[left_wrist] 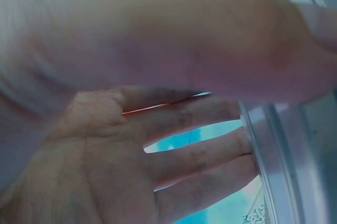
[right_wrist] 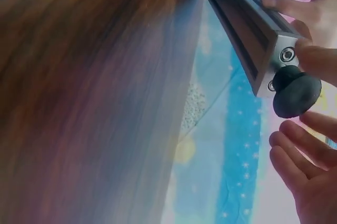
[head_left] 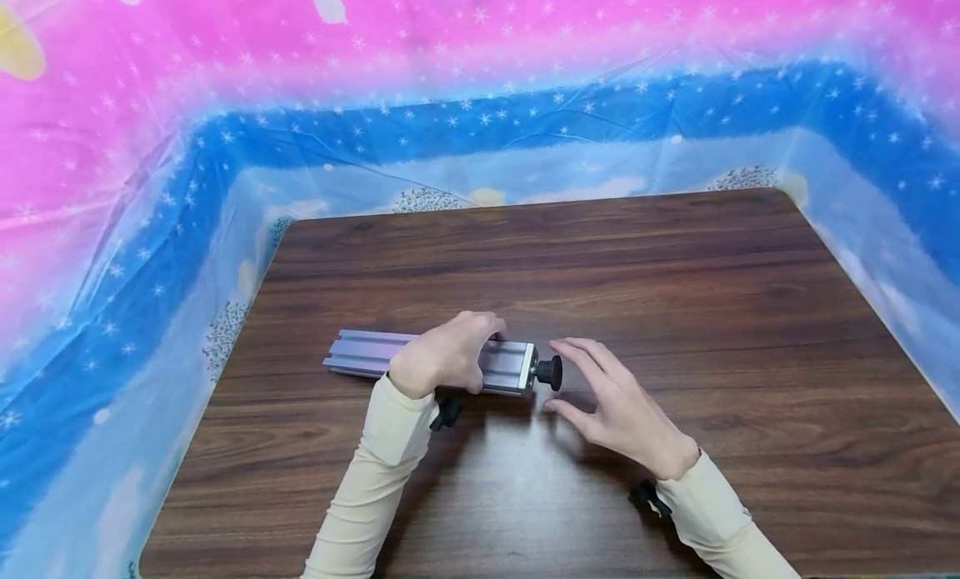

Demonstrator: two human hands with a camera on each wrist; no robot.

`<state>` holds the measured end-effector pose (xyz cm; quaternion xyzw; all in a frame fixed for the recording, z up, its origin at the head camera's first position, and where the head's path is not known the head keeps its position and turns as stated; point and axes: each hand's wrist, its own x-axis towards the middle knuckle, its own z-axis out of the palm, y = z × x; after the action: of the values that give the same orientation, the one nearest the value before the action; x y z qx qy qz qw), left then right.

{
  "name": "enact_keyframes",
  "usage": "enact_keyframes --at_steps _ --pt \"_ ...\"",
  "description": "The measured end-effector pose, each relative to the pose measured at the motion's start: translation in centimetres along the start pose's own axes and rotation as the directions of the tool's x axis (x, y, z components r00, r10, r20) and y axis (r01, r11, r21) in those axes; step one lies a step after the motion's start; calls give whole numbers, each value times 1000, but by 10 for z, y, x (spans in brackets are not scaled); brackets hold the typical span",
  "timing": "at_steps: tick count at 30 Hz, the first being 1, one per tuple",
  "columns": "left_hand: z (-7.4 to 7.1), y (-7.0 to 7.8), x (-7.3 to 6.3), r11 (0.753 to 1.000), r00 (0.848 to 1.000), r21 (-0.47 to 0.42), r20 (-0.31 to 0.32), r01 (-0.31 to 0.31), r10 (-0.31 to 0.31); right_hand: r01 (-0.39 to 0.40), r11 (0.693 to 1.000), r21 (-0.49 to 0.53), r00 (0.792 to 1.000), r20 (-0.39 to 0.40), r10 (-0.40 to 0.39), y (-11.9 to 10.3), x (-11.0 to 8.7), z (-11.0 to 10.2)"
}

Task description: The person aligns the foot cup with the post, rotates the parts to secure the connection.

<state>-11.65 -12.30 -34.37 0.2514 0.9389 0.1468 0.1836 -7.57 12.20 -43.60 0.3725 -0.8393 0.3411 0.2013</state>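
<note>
A silver aluminium extrusion bar (head_left: 367,351) with lengthwise slots lies on the wooden table. My left hand (head_left: 448,356) grips it from above near its right part, thumb on the near side and fingers over the far side. In the left wrist view, the bar (left_wrist: 310,166) crosses the right edge, against the fingertips. A metal end plate (right_wrist: 278,60) with screws caps the bar's right end, and a black round knob (right_wrist: 298,96) sticks out of it. Just right of the knob, my right hand (head_left: 618,404) holds nothing, its thumb and fingers spread apart around it.
The dark wood-grain table (head_left: 675,287) has rounded corners and stretches far to the right of the bar. A pink and blue patterned cloth (head_left: 525,121) hangs behind the table and along its sides. Black straps (head_left: 649,497) sit at both wrists.
</note>
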Motion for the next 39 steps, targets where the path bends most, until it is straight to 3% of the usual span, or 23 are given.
enact_keyframes --at_steps 5,20,34,39 --pt "0 -1 1 1000 1000 -13 -4 2 -2 53 999 -6 999 -10 -53 1 2 2" --pt "1 -1 2 1000 1000 2 -4 -11 11 -18 996 -86 997 -79 11 5 0 9" --pt "5 0 0 999 999 -20 -9 -42 42 -155 987 -31 988 -9 155 1 1 9" --pt "4 -1 -1 999 999 -17 -3 -42 42 -164 986 -37 986 16 165 1 1 8"
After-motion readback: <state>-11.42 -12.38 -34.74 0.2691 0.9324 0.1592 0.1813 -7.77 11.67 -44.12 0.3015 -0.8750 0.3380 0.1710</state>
